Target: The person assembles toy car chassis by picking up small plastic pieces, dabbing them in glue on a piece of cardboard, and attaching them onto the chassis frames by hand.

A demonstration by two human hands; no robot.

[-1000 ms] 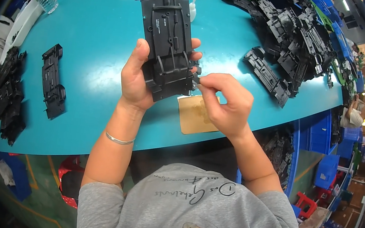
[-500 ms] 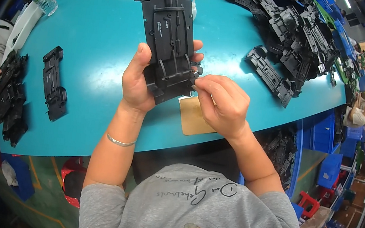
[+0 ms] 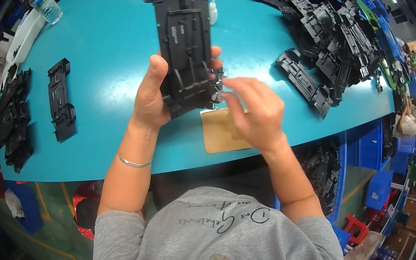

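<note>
A long black plastic vehicle chassis (image 3: 183,40) is held up over the table, tilted, in my left hand (image 3: 151,93). The thumb lies along its left side, and fingertips show at its right edge. Small dark parts stick out at the lower right edge of the chassis. Right beside them is my right hand (image 3: 258,112), thumb and forefinger parted with a gap between the tips; no part shows in that gap. Below the chassis, a tan rectangular pad (image 3: 222,137) lies on the teal table (image 3: 112,88).
Another black chassis (image 3: 60,98) lies to the left, near a stack of similar parts (image 3: 14,118). A large pile of chassis (image 3: 331,36) fills the far right, with one chassis (image 3: 303,82) in front. A water bottle (image 3: 45,4) and small white squeeze bottle (image 3: 212,12) stand farther back.
My right thumb and forefinger have parted at the chassis edge, where they were pinched together. My left hand and the chassis have shifted slightly left.
</note>
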